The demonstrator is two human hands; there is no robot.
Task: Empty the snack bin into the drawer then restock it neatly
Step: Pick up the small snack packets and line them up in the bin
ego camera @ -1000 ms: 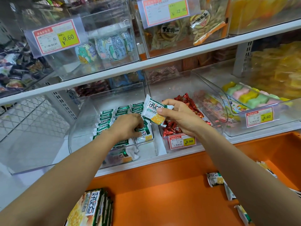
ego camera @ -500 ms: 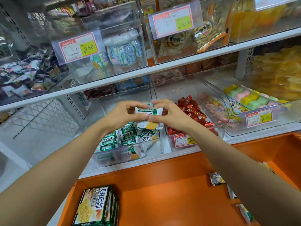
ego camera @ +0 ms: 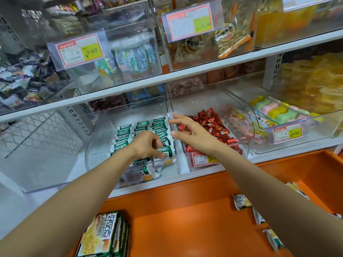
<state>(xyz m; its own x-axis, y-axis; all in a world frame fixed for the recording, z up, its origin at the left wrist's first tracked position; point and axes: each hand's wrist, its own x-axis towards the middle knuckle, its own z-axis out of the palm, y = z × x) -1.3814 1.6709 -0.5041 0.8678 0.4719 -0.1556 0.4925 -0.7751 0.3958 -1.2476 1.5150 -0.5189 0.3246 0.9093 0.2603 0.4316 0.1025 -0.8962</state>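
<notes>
Hands, since half a second ago: they have parted; the packet (ego camera: 167, 152) that both held above the bin now sits low at the front of the right-hand row, under the left hand alone.
Drawer (ego camera: 185, 219): nearest; smooth orange, with a flat floor and upright walls.
Stack of boxes (ego camera: 104, 236): at 7 o'clock in the drawer; flat, glossy green-and-yellow cartons piled one on another.
Loose packets (ego camera: 241, 202): at 4 o'clock in the drawer; small crinkled white-and-green pillows lying apart.
Left hand (ego camera: 146, 145): inside the snack bin, fingers and thumb curled onto the packet, pinching it.
Right hand (ego camera: 193, 134): at 2 o'clock from the left hand; fingers spread and straight, holding nothing, above the wall between two bins.
Snack bin (ego camera: 96, 138): clear hard plastic with a curved front, on the white ledge just beyond the drawer.
Rows of packets (ego camera: 141, 127): three rows on edge, green tops, packed tight; a few more lie flat behind the front wall.
Red sweets (ego camera: 213, 125): shiny twisted foil, heaped in the next clear bin at 3 o'clock.
Pastel sweets (ego camera: 274, 110): soft blocks of green, pink and yellow, further round at 2 o'clock.
Shelf (ego camera: 185, 75): white board across 12 o'clock, carrying clear boxes with pink-and-yellow price tags (ego camera: 81, 51).
Floor (ego camera: 37, 136): at 9 o'clock; pale and blurred.
</notes>
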